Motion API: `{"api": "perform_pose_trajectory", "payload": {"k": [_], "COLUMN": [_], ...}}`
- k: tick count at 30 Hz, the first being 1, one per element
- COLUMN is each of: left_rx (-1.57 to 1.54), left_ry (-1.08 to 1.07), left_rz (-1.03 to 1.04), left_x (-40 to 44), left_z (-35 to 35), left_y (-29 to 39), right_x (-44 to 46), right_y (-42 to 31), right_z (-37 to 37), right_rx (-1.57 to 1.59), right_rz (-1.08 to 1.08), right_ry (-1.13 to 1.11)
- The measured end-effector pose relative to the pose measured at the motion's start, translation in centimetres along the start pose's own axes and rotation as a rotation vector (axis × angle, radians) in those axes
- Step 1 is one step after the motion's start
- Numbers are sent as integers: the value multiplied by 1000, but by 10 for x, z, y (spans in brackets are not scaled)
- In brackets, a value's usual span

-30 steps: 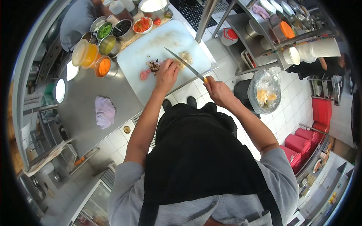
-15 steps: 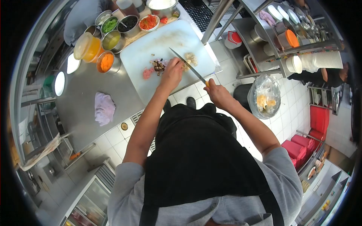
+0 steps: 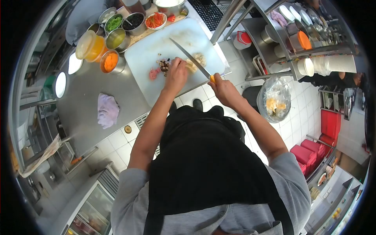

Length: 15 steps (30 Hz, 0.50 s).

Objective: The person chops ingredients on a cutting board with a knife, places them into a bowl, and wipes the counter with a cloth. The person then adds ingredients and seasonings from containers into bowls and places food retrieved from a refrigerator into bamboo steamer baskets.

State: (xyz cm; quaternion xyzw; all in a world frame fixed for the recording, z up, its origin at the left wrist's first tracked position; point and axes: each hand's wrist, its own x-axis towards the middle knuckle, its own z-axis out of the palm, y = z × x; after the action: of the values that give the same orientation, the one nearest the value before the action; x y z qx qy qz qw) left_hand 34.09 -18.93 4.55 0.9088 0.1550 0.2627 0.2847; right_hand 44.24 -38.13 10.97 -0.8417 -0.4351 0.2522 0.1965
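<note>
One knife [image 3: 199, 67] was gripped by its yellow handle in the right hand [image 3: 226, 92], whose fingers were wrapped around it just off the near edge of the cutting board [image 3: 149, 49]. The blade was extended over the board, its tip pointed toward the far side, and chopped pale food [image 3: 200, 58] was seen on both sides of it. The left hand [image 3: 177, 75] was held at the board just beside the blade, its fingers bent and bunched narrowly; whether anything was pinched beneath them could not be told. Dark chopped pieces [image 3: 163, 67] were gathered next to that hand, with pink pieces [image 3: 154, 73] laid beside them. Left of the board, orange pieces [image 3: 111, 62] were contained in a steel bowl [image 3: 120, 65] set on the steel table [image 3: 82, 103], where a crumpled purple cloth [image 3: 107, 110] was also placed.
</note>
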Motion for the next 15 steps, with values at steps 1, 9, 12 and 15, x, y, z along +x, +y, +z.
{"api": "perform_pose_trajectory", "payload": {"k": [1, 9, 12, 15], "left_rx": [-3, -39, -31, -29], "left_ry": [-3, -32, -30, -102], "left_rz": [3, 60, 80, 21], "left_x": [0, 4, 4, 6], "left_z": [0, 7, 10, 1], "left_y": [-1, -10, -13, -7], "right_x": [-6, -10, 10, 28], "right_y": [0, 15, 8, 8], "right_z": [1, 27, 36, 37], "right_rx": [0, -56, -23, 39], "right_rz": [4, 30, 12, -48], "right_ry": [2, -72, -46, 3]}}
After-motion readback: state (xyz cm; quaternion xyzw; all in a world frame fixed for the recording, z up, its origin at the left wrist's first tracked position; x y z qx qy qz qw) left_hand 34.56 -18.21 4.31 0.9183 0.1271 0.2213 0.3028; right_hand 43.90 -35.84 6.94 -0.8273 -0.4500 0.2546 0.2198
